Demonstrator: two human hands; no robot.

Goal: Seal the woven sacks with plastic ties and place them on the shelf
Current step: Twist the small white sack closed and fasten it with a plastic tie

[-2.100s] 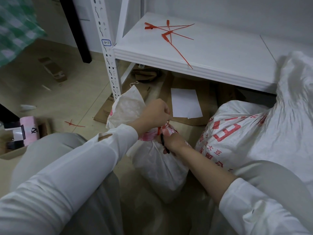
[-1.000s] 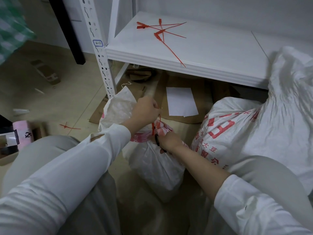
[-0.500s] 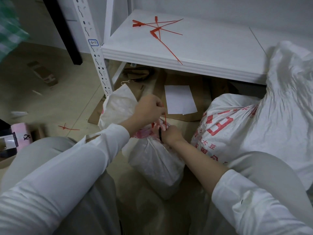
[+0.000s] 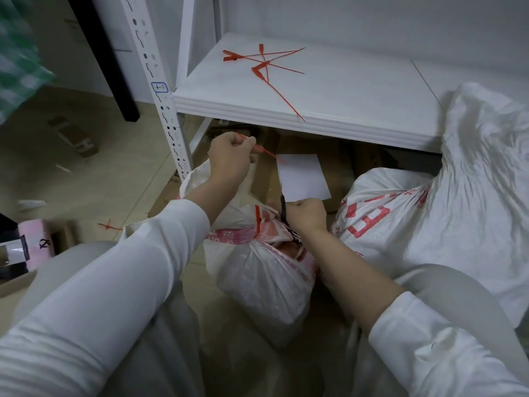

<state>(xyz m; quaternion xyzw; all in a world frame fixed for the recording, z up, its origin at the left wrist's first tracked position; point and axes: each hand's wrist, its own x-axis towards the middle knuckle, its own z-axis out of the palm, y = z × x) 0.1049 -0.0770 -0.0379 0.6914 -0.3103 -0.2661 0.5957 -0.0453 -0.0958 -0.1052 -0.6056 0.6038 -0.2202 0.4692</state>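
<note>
A small white woven sack (image 4: 263, 279) with red print stands on the floor between my knees. Its neck is bunched and cinched by a red plastic tie (image 4: 258, 219). My left hand (image 4: 230, 159) is raised above the sack and pinches a loose red tie strip (image 4: 270, 154) that points right. My right hand (image 4: 307, 214) sits at the sack's neck and grips a thin black tool (image 4: 282, 206), blade up. Several spare red ties (image 4: 266, 65) lie on the white shelf (image 4: 286, 111).
A larger white sack with red characters (image 4: 400, 224) lies to the right, and another sack (image 4: 486, 144) leans over the shelf's right end. Cardboard and a white sheet (image 4: 303, 177) lie under the shelf. The perforated shelf post (image 4: 160, 96) stands left; a red tie (image 4: 108, 225) lies on the floor.
My left hand has lifted up and away from the sack's neck, taking a loose length of red tie with it. My right hand stays at the neck with the black tool.
</note>
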